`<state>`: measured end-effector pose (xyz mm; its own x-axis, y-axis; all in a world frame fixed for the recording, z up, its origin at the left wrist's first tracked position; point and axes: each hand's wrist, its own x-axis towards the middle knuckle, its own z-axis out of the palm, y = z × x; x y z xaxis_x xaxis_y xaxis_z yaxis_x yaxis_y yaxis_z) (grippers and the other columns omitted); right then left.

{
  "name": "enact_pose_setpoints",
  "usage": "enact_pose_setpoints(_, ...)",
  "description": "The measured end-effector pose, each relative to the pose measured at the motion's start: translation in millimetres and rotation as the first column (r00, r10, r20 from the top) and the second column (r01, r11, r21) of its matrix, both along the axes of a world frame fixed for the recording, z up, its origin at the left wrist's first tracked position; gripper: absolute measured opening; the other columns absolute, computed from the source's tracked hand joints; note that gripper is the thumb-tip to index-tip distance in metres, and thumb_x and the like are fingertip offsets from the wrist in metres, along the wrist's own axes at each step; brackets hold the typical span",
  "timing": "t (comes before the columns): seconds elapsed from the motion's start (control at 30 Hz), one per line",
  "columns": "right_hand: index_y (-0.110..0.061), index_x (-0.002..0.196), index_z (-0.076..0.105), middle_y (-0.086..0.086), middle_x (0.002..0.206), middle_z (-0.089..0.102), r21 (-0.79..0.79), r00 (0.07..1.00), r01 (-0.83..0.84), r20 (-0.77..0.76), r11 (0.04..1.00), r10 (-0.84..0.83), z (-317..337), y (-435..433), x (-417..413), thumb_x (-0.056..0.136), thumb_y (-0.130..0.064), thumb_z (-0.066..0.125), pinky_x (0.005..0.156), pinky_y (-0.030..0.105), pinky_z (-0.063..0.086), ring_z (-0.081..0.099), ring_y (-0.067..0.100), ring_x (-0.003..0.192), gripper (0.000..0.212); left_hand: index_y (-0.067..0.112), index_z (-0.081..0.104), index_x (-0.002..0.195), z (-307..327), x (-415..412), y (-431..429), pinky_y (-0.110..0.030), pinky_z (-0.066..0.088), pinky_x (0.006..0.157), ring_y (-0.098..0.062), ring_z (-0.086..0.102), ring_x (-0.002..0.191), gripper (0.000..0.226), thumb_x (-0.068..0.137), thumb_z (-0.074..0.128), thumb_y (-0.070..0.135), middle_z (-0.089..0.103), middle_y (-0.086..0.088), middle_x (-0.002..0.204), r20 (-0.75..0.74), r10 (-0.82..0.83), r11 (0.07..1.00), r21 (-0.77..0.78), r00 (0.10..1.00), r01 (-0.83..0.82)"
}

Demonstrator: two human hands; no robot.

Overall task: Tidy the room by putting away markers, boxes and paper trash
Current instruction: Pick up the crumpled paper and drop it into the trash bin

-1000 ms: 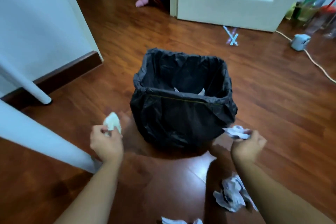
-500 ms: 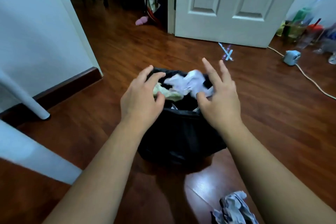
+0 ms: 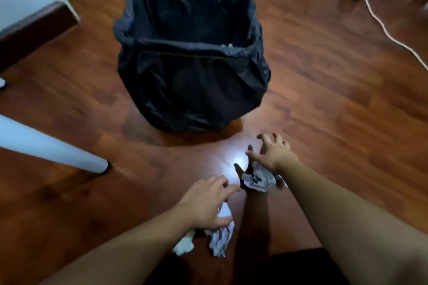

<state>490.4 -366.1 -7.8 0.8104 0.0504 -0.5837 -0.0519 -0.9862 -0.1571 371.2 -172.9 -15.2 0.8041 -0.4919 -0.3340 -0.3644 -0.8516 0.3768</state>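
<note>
Dim room, glare patch on floor point(image 3: 238, 159) — motion blur; wide-angle bending at edges

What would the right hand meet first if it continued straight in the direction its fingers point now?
Probably only bare floor. The right hand is spread above a crumpled paper, with its fingers pointing away from the person, to the right of the black-lined bin. Depth is unclear, so this is uncertain.

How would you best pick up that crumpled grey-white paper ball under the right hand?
Grip the crumpled grey-white paper ball around its bulging middle, from above. It lies loose on the wooden floor, and the open right hand is spread just over it.
</note>
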Motion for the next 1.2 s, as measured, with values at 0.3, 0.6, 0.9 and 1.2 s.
enact_pose_setpoints(0.3, -0.015, 0.119, 0.047, 0.011, 0.116, 0.039, -0.043, 0.96, -0.216, -0.194, 0.976, 0.203, -21.8, 2.4, -17.0, 0.083, -0.044, 0.061, 0.082, 0.041, 0.047, 0.048, 0.03, 0.117, 0.049, 0.019, 0.047, 0.126, -38.5, -16.6, -9.0, -0.039, 0.043, 0.087, -0.033, 0.047, 0.12, 0.044, 0.087, 0.064, 0.028, 0.039, -0.01, 0.136, -0.287, -0.108, 0.979, 0.136, 0.952, 0.152)
enact_pose_setpoints(0.6, -0.02, 0.088, 0.045, 0.01, 0.088, 0.06, 0.644, 0.624, 0.579, 0.043, 0.499, -0.78, 45.3, 7.3, 79.9, 0.067, -0.044, 0.072, 0.062, 0.046, 0.059, 0.066, 0.034, 0.077, 0.042, 0.021, 0.057, 0.064, 72.2, 87.9, 27.8, -0.024, 0.038, 0.055, -0.002, 0.046, 0.06, 0.017, 0.06, 0.053, 0.037, 0.055, 0.003, 0.06, -0.001, 0.559, 0.637, -0.64, 0.829, -0.43)
enact_pose_setpoints(0.9, -0.013, 0.11, 0.057, 0.003, 0.108, 0.047, 0.794, 0.277, -0.187, 0.608, 0.578, -0.744, 226.0, 54.2, 122.3, 0.069, -0.026, 0.073, 0.077, 0.004, 0.041, 0.047, -0.003, 0.079, 0.045, 0.014, 0.058, 0.08, 244.3, 153.1, 70.3, -0.024, 0.032, 0.059, -0.013, 0.045, 0.067, 0.01, 0.072, 0.06, 0.019, 0.053, 0.002, 0.073, 0.487, 0.83, 0.547, -0.807, 0.271, -0.224)
enact_pose_setpoints(1.2, -0.038, 0.144, 0.034, 0.001, 0.158, 0.023, 0.423, 0.592, -0.375, 0.794, 0.825, -0.138, 204.9, 106.8, 83.0, 0.074, -0.049, 0.071, 0.104, 0.043, 0.041, 0.034, 0.025, 0.138, 0.08, 0.027, 0.043, 0.137, 212.5, 167.1, 101.8, -0.047, 0.031, 0.105, -0.025, 0.042, 0.128, 0.057, 0.086, 0.058, 0.046, 0.047, -0.002, 0.136, 0.57, 0.707, 0.687, -0.411, 0.418, -0.6)
